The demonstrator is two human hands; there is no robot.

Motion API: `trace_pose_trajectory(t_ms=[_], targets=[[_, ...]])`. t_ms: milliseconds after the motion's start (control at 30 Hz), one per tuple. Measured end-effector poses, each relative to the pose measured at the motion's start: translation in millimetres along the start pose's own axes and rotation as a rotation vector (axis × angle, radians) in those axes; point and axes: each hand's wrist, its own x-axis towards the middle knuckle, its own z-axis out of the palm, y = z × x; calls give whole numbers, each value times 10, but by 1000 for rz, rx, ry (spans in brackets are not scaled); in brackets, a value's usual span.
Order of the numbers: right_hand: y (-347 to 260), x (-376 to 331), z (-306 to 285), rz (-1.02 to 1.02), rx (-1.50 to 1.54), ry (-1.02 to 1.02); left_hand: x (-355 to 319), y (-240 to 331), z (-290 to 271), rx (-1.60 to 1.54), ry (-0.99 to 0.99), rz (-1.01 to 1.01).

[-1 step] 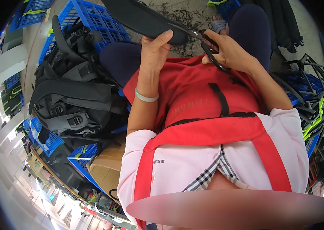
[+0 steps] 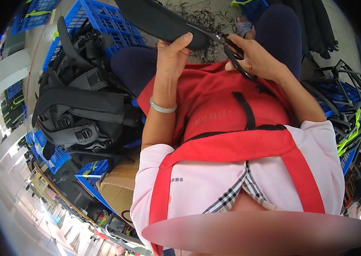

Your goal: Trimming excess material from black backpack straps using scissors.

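Observation:
My left hand (image 2: 172,57) grips the near end of a long black padded strap piece (image 2: 163,21), thumb on top, holding it out over my lap. A pale green bangle (image 2: 162,109) sits on that wrist. My right hand (image 2: 253,57) holds black scissors (image 2: 236,57) by the handles. Their blades meet the strap's edge just right of my left thumb. Both hands are above a red apron (image 2: 223,106) that covers my lap.
A heap of black padded harness pieces (image 2: 82,111) fills a blue crate (image 2: 103,21) on my left. Black thread trimmings (image 2: 206,17) litter the floor ahead. On my right lie black and yellow-green straps (image 2: 347,115). A cardboard box (image 2: 120,187) stands at lower left.

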Motion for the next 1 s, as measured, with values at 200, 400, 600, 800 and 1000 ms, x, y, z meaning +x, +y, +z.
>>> trace_pose_trajectory(t_ms=[200, 400, 600, 800, 1000], targets=[[132, 6, 10, 37, 133, -55, 1, -34, -15, -11, -5, 7], [101, -36, 35, -15, -12, -60, -12, 2, -37, -36, -1, 10], [160, -18, 99, 121, 149, -71, -6, 0, 15, -38, 40, 3], [132, 11, 124, -23, -19, 78, -47, -85, 38, 66, 16, -19], [102, 22, 51, 75, -34, 2, -63, -7, 107, -116, 135, -80]])
